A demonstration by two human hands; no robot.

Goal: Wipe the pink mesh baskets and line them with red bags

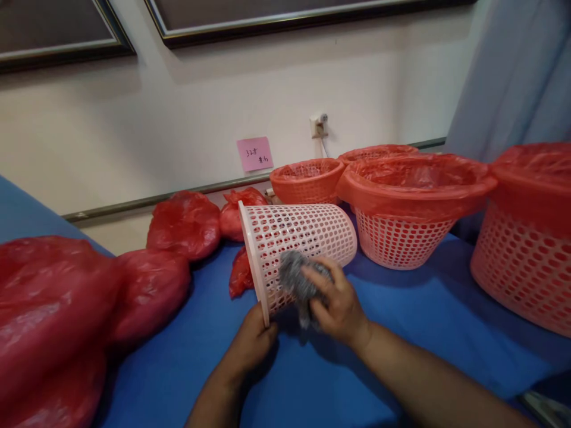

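The left grip is curled tight on the rim of a pale basket held sideways over the blue surface, and the right grip bunches a grey cloth against its lattice. Red bags lie left of the left grip; lined baskets stand beyond the right. On the wall ahead of both grips, I can read "32" on a pink note, its smaller handwriting unclear, left of a socket.

A blue surface is stretching across the lower frame; bulging red plastic bags are lying on its left, and pink baskets with red liners are standing at right.
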